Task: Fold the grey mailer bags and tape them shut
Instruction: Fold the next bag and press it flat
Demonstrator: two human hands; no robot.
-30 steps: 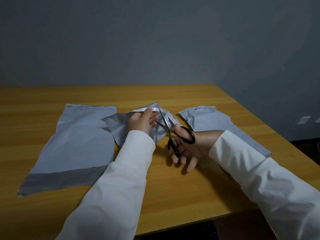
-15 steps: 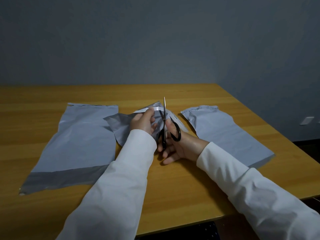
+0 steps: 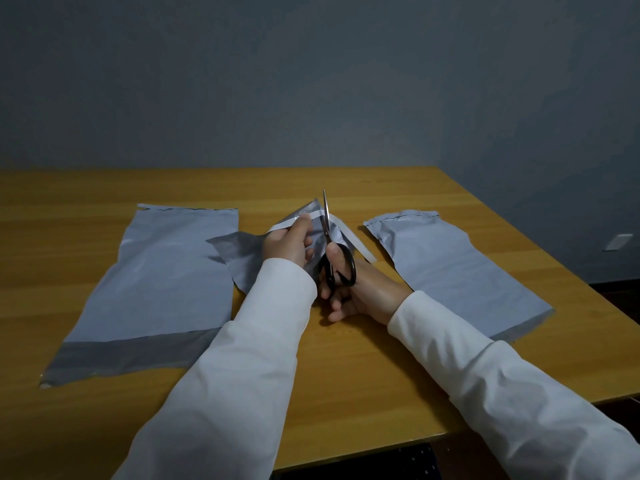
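Left hand [image 3: 287, 242]: pinches the white strip [image 3: 313, 216] of the middle bag [image 3: 242, 252], lifted over the table [image 3: 346, 375].
Right hand [image 3: 360, 292]: grips black scissors [image 3: 332, 251], blades closed, pointing up.
Other bags: left bag [image 3: 166, 271] and right bag [image 3: 450, 268] lie flat.

A plain, dim room, likely an office or a simple packing workspace. A bare wooden table [image 3: 381, 341] stands near the corner of blue-grey painted walls [image 3: 311, 81], with a white wall socket [image 3: 617, 241] low on the right and dark flooring beyond the table edge.
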